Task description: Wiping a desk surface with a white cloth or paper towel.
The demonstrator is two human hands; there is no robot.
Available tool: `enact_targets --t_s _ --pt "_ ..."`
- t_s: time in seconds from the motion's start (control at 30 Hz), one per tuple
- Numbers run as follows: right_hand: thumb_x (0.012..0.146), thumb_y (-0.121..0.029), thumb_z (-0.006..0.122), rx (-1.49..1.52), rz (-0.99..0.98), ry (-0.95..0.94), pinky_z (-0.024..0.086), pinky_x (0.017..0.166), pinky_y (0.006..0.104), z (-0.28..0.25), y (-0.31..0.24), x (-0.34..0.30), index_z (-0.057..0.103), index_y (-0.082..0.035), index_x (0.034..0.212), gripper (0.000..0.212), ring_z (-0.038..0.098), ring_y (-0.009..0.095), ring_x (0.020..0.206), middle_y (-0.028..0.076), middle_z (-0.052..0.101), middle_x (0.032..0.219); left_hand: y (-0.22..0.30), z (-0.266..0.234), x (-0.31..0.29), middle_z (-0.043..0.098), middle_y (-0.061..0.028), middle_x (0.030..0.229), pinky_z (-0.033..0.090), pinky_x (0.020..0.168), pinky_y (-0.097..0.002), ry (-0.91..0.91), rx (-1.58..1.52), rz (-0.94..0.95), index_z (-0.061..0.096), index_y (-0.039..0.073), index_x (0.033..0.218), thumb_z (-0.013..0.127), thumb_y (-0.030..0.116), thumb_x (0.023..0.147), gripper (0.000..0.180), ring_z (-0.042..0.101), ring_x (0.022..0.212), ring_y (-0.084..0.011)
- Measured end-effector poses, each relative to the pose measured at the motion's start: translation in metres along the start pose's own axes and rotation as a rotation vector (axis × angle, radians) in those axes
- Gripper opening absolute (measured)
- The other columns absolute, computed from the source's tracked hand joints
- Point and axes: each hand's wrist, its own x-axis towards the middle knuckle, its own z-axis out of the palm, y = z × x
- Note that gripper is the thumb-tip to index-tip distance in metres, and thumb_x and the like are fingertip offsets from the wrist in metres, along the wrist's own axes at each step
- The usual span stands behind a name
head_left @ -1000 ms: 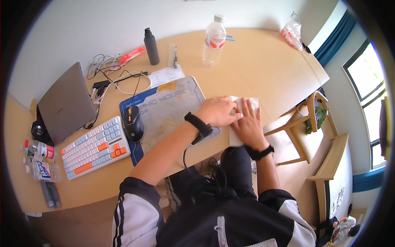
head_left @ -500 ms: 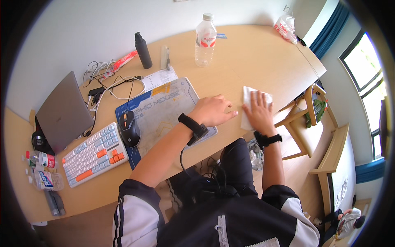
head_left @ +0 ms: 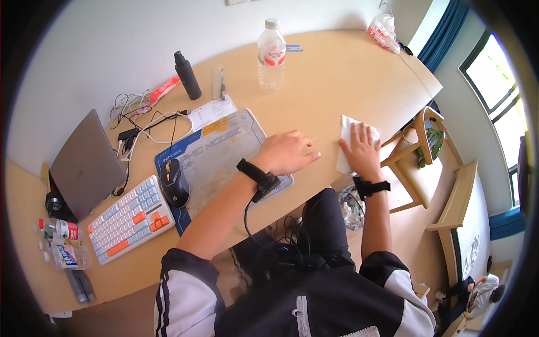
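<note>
Head camera looks down on a wooden desk [head_left: 337, 78]: the right hand [head_left: 362, 151] lies flat, fingers spread, pressing a white cloth [head_left: 345, 143] near the desk's right edge. Left hand [head_left: 286, 153] rests palm-down, loosely open and empty, at the mouse pad's [head_left: 224, 151] corner.

Curved pale wooden desk [head_left: 337, 78] against a plain white wall [head_left: 112, 50]. Blue curtains [head_left: 443, 33] at the right, beside bright windows [head_left: 499, 78] letting in daylight. Wooden chair [head_left: 426, 163] just off the desk's right edge, something green on it. Light wood bench-like furniture [head_left: 460, 208] further right. Wood-toned floor [head_left: 415, 247] below. Even, bright lighting overall.
</note>
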Motion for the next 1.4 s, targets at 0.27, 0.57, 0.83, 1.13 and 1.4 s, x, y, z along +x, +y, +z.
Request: enact_targets --t_s 0.27,0.57,0.83,1.13,1.4 --pt "0.097 -0.054 0.053 0.128 -0.462 0.049 0.019 0.119 0.0604 -0.021 -0.071 -0.076 0.041 -0.01 0.152 0.072 0.027 0.036 0.15 0.02 0.032 0.16 -0.011 -0.001 -0.008 0.066 -0.014 0.124 0.05 0.097 -0.0424 0.056 -0.065 0.038 0.069 0.01 0.118 0.055 0.052 0.096 0.049 0.064 0.114 -0.0303" --pt "0.101 -0.058 0.04 0.031 -0.009 -0.037 0.016 0.119 0.0635 -0.008 0.001 0.003 0.032 -0.007 0.156 0.075 0.019 0.037 0.153 0.021 0.025 0.163 0.0 -0.006 -0.006 0.066 -0.0137 0.122 0.049 0.098 -0.0423 0.016 -0.019 -0.003 0.069 0.011 0.12 0.053 0.054 0.096 0.051 0.063 0.115 -0.0299" --pt "0.095 -0.055 0.055 0.135 -0.462 0.048 0.017 0.118 0.0621 -0.016 -0.069 -0.065 0.037 -0.01 0.154 0.076 0.024 0.038 0.151 0.021 0.03 0.161 -0.011 -0.001 -0.009 0.066 -0.0112 0.126 0.05 0.098 -0.0415 0.042 -0.061 0.035 0.069 0.009 0.119 0.057 0.051 0.095 0.049 0.063 0.115 -0.0302" --pt "0.1 -0.059 0.044 0.072 -0.09 0.001 0.017 0.118 0.0632 0.0 -0.008 0.004 0.033 -0.009 0.156 0.076 0.022 0.037 0.152 0.02 0.027 0.163 -0.005 -0.006 -0.007 0.067 -0.0136 0.122 0.05 0.098 -0.0426 0.039 -0.024 0.008 0.07 0.009 0.117 0.054 0.054 0.094 0.052 0.064 0.114 -0.0313" --pt "0.096 -0.051 0.056 0.144 -0.476 0.049 0.018 0.117 0.0642 -0.018 -0.072 -0.067 0.04 -0.01 0.153 0.072 0.025 0.037 0.151 0.022 0.031 0.16 -0.01 -0.003 -0.01 0.066 -0.0125 0.123 0.049 0.099 -0.042 0.007 -0.101 0.03 0.069 0.008 0.117 0.055 0.051 0.096 0.05 0.062 0.116 -0.0311"
